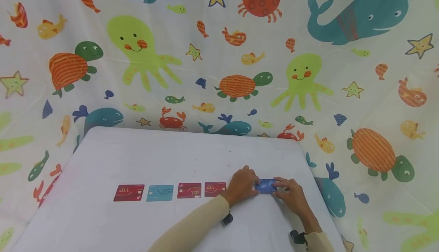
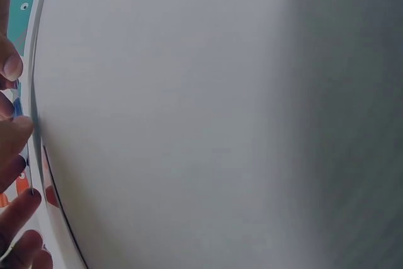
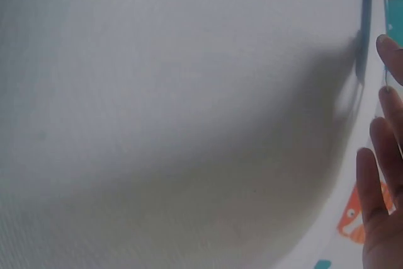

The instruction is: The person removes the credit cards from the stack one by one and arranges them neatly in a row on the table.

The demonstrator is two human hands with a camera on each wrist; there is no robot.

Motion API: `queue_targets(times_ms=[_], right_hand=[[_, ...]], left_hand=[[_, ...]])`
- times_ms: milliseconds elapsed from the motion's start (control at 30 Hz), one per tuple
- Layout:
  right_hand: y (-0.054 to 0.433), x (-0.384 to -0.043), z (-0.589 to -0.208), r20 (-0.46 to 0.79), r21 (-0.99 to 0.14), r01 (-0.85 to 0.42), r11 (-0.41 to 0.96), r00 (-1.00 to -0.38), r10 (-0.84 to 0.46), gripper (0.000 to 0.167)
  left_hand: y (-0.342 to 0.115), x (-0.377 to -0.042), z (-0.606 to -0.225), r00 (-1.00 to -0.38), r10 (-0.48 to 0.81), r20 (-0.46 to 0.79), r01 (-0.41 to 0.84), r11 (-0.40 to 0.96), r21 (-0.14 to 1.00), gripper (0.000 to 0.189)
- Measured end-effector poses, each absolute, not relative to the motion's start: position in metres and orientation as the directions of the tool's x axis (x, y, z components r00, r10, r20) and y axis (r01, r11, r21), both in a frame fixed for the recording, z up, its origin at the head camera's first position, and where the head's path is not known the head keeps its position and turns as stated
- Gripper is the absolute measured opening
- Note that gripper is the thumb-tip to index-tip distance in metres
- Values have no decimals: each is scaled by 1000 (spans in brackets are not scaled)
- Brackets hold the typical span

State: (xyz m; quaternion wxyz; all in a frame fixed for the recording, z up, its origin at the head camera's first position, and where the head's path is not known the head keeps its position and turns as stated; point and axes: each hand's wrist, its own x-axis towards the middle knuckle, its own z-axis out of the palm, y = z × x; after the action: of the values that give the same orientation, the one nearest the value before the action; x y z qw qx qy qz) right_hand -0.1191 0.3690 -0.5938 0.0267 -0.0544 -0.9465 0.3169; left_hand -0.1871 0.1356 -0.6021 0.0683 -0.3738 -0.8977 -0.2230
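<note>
A blue card (image 1: 266, 186) with light lettering is held level between both hands, at the right end of a row of cards. My left hand (image 1: 242, 185) pinches its left end with thumb and fingers. At the opposite end, my right hand (image 1: 292, 195) grips the card between thumb and forefinger. Just left of the left hand lies a red VIP card (image 1: 214, 189), its right edge next to the wrist. In the right wrist view, the right hand's fingers (image 3: 391, 124) are spread along the right border.
Further left in the row on the white table (image 1: 154, 225) lie another red card (image 1: 189, 190), a teal VIP card (image 1: 159, 193) and a red VIP card (image 1: 128, 193). A curtain (image 1: 219, 65) printed with sea animals hangs behind the table.
</note>
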Motion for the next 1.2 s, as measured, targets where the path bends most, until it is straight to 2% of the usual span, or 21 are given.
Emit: queue_targets(times_ms=[600, 1200], right_hand=[[361, -119, -603, 5, -579, 131, 805, -986, 164, 37], [359, -117, -600, 4, -584, 145, 799, -983, 181, 36]], left_hand=[[136, -184, -607, -713, 626, 315, 700, 658, 277, 36], [135, -182, -607, -716, 619, 323, 697, 661, 278, 35]])
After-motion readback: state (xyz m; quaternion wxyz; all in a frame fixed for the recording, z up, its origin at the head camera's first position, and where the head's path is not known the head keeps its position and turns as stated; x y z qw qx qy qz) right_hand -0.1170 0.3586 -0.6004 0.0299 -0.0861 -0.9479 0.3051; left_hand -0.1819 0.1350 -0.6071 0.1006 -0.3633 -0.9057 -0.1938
